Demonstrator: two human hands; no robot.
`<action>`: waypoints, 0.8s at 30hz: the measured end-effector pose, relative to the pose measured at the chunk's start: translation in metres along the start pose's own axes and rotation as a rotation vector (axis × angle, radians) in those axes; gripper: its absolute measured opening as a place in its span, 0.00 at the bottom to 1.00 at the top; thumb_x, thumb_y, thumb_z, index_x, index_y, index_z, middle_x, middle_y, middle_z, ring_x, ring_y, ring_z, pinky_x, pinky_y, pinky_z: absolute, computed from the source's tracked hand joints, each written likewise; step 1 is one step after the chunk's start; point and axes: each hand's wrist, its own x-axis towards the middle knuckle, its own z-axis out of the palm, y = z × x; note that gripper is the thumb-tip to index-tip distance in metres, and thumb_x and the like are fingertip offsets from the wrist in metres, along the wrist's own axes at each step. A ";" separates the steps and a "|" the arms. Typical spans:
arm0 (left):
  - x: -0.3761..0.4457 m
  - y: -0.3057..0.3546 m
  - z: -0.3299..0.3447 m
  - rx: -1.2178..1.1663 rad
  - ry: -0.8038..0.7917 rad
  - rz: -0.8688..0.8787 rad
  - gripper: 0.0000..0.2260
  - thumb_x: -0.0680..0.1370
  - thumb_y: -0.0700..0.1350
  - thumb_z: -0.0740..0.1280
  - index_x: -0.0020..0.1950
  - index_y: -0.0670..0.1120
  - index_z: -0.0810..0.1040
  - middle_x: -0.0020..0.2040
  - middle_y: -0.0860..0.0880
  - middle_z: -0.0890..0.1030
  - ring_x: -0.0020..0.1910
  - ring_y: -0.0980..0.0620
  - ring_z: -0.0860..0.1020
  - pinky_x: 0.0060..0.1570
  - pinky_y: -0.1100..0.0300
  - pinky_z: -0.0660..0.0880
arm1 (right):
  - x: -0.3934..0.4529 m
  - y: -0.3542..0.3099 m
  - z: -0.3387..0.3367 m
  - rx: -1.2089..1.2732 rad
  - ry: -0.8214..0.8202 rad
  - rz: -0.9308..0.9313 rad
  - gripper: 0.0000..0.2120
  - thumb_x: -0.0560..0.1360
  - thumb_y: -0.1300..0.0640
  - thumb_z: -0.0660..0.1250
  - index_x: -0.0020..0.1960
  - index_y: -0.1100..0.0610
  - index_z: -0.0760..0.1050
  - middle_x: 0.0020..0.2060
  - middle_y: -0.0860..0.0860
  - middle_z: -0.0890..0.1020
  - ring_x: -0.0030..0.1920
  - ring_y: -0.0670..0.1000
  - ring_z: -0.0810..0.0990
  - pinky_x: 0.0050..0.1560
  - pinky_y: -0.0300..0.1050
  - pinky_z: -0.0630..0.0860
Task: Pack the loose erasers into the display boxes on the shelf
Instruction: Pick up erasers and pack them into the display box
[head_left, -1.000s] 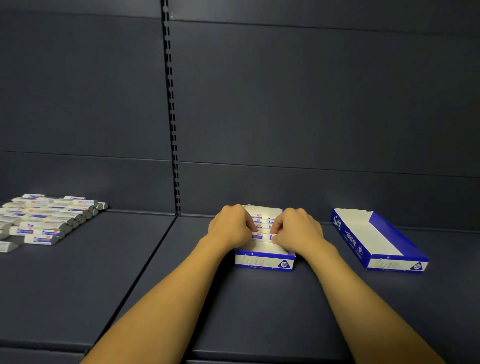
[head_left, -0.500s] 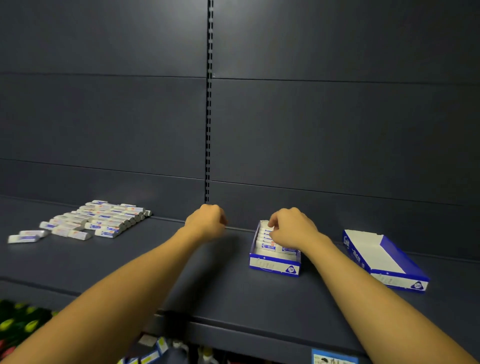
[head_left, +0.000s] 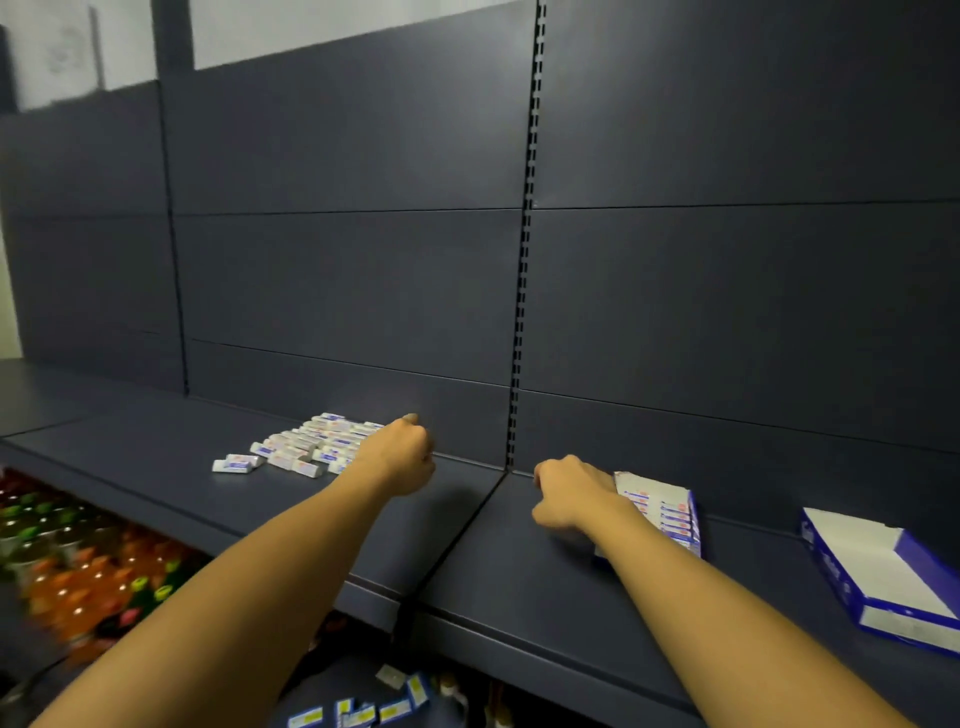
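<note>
Several loose white erasers (head_left: 301, 448) with blue and orange print lie in a heap on the left bay of the dark shelf (head_left: 467, 551). My left hand (head_left: 402, 457) hovers at the heap's right edge, fingers curled, with nothing visible in it. A blue-and-white display box (head_left: 667, 512) holding rows of erasers stands in the right bay. My right hand (head_left: 569, 493) lies against this box's left front corner with curled fingers; its wrist hides the box's front, and whether it grips the box is hidden. An empty display box (head_left: 878, 577) stands further right.
The shelf's dark back panel (head_left: 363, 291) rises behind everything, with a slotted upright (head_left: 522, 312) between the bays. Below the shelf edge are coloured drink bottles (head_left: 78, 566) at the left and small blue-and-yellow packs (head_left: 363, 712) lower down.
My left hand left the filled box and travelled left to the loose heap. My right hand slid from the erasers inside the box to its left corner. The view swung left.
</note>
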 end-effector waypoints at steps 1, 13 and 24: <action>-0.003 -0.008 -0.002 0.006 0.001 -0.005 0.12 0.78 0.45 0.62 0.55 0.45 0.82 0.56 0.45 0.74 0.54 0.41 0.79 0.52 0.49 0.77 | 0.001 -0.008 -0.001 0.000 0.006 -0.008 0.17 0.73 0.57 0.64 0.61 0.54 0.75 0.58 0.54 0.78 0.55 0.59 0.79 0.48 0.47 0.73; -0.037 -0.128 -0.015 0.034 -0.076 -0.056 0.15 0.80 0.47 0.63 0.66 0.51 0.79 0.68 0.47 0.76 0.66 0.45 0.75 0.61 0.52 0.73 | 0.013 -0.125 -0.012 0.018 0.012 -0.033 0.15 0.73 0.60 0.63 0.59 0.56 0.76 0.52 0.53 0.79 0.47 0.55 0.77 0.43 0.46 0.72; -0.046 -0.237 -0.025 0.056 -0.092 0.000 0.15 0.80 0.45 0.65 0.67 0.49 0.78 0.65 0.46 0.77 0.59 0.46 0.78 0.55 0.53 0.78 | 0.019 -0.234 -0.003 0.025 0.049 -0.008 0.05 0.74 0.60 0.62 0.50 0.56 0.71 0.47 0.53 0.74 0.45 0.56 0.74 0.43 0.46 0.70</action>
